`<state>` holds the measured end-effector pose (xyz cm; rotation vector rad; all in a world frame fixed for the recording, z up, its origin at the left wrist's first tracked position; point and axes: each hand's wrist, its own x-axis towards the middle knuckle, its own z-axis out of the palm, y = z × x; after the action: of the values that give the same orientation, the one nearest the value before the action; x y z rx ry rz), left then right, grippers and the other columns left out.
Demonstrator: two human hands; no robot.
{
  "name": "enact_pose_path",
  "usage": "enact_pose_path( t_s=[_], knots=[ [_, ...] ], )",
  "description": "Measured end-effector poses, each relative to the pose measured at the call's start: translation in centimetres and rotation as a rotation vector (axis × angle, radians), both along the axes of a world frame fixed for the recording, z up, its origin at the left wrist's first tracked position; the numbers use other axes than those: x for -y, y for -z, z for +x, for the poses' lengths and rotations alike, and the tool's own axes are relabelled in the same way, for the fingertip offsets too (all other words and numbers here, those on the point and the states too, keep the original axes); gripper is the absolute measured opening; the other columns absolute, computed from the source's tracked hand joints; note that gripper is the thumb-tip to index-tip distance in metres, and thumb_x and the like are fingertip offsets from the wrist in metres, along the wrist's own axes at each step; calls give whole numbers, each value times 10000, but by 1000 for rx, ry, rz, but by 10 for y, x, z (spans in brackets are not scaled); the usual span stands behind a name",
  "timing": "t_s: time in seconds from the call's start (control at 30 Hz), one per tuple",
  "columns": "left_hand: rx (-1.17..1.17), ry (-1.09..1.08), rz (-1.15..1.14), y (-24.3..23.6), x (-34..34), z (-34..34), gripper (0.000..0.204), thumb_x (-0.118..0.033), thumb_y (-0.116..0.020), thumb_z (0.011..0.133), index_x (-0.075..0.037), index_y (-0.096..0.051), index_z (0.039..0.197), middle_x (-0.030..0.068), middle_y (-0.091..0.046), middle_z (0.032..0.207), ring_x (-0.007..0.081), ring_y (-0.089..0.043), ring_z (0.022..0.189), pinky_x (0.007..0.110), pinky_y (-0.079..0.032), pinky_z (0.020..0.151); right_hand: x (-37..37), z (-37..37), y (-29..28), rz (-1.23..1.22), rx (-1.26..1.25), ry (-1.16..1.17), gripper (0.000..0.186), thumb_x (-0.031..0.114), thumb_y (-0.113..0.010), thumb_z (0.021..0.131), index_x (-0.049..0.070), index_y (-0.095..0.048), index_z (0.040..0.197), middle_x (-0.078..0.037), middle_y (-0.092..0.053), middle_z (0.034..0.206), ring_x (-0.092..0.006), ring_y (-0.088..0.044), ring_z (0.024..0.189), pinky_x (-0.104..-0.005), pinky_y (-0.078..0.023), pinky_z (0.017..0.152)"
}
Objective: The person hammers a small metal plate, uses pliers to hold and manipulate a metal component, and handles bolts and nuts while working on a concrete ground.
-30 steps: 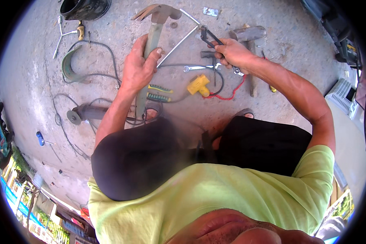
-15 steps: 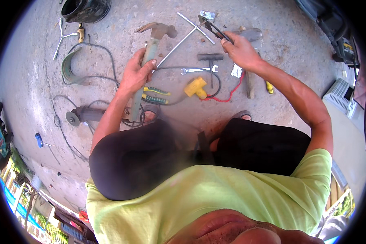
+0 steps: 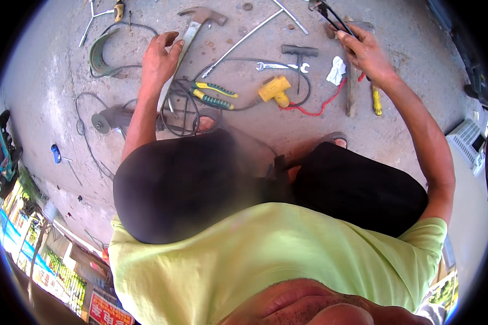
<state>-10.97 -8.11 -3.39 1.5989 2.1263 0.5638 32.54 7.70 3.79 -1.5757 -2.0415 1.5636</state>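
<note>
My left hand (image 3: 159, 63) has loosened fingers, thumb and forefinger apart, beside a claw hammer (image 3: 186, 46) whose long handle runs down toward my left foot. My right hand (image 3: 366, 58) grips a black long-handled tool (image 3: 335, 18), pliers-like, over a metal cylinder. Between my hands are a steel T-bar tool (image 3: 249, 31), a dark T-handled tool (image 3: 299, 50), a double open-ended wrench (image 3: 281, 66), yellow-green pliers (image 3: 211, 100), a yellow plug or adapter (image 3: 274, 88), crumpled white paper (image 3: 336, 70) and a wooden handle (image 3: 350, 100).
An angle grinder (image 3: 114, 118) lies left among looped cables, with a curved green piece (image 3: 97, 54), a Y-shaped wrench (image 3: 92, 16) and a blue screwdriver (image 3: 56, 153) beyond. A yellow-handled screwdriver (image 3: 376, 100) lies right, near a white grille-like unit (image 3: 465, 143).
My left hand has loosened from the hammer handle and moved up-left in view. My right hand has shifted rightward with the black tool, away from the T-bar.
</note>
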Motion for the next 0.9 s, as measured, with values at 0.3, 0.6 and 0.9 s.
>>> enact_pose_path(
  t_s=[0.3,0.6,0.9],
  knots=[
    [59,302,-626,1,74,56,394,-286,-688,923,-137,-652,1286,203,-751,986,416,-717,952,522,-562,851,7,-10,-12,-276,-116,56,463,453,-590,1033,42,-685,1224,86,-374,700,-30,-324,577,-235,-242,505],
    [-163,595,-414,-3,52,73,174,-218,-686,857,-102,-634,976,170,-712,778,395,-714,764,504,-568,675,-1,-22,-1,-141,-54,-4,420,402,-556,1056,71,-658,1293,102,-353,712,-22,-304,582,-233,-237,503],
    [190,288,104,-53,47,51,263,-56,-715,797,-57,-650,1052,142,-709,784,368,-694,698,451,-552,641,-6,-28,-3,-230,-75,34,435,397,-574,1041,38,-664,1270,79,-439,763,-42,-378,638,-245,-306,550]
  ],
)
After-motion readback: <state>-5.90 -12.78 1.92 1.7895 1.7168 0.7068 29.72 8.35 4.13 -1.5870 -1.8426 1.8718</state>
